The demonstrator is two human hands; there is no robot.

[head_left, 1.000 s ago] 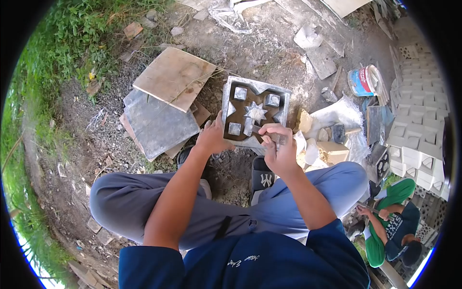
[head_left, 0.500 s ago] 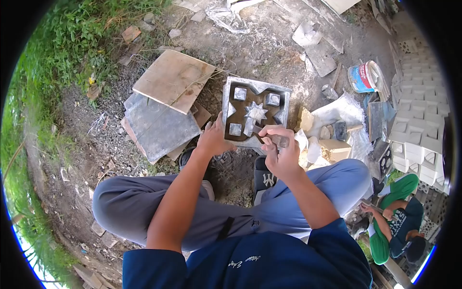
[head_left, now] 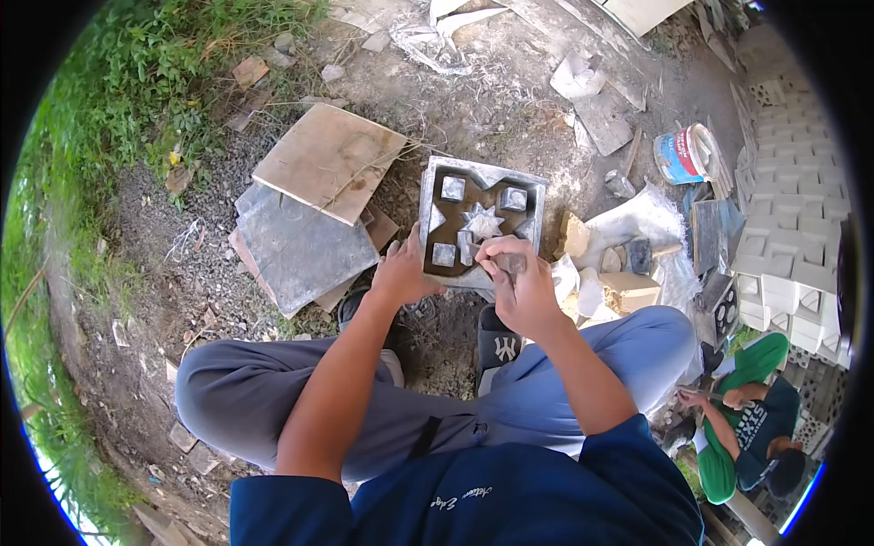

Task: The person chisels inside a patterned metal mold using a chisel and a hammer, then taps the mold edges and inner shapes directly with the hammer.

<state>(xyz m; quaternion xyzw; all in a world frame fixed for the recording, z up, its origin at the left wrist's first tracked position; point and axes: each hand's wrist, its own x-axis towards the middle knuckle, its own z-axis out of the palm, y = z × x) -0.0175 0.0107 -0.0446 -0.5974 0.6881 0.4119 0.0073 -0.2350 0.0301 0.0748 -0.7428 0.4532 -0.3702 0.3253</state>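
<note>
A square metal mould (head_left: 439,170) lies in front of my legs, with several square blocks and a star-shaped block (head_left: 482,221) inside it. My left hand (head_left: 405,271) rests at the mould's lower left side, thumb spread from the fingers along its edge. Closed around the handle of a small trowel, my right hand (head_left: 521,282) is over the mould's lower right corner. The trowel's blade (head_left: 467,247) reaches into the mould just below the star. Part of the lower right corner is hidden behind my right hand.
A tan board (head_left: 330,162) overlaps a grey slab (head_left: 305,250) on the left. Yellowish chunks (head_left: 630,289) and a white sack (head_left: 637,218) lie right, with a paint bucket (head_left: 687,155) beyond. A person in green trousers (head_left: 742,419) sits lower right, near stacked pale blocks (head_left: 787,218).
The mould sits slightly lower in view and is turned a little. My right hand and the trowel have shifted slightly to the left. My left hand stays at the mould's side.
</note>
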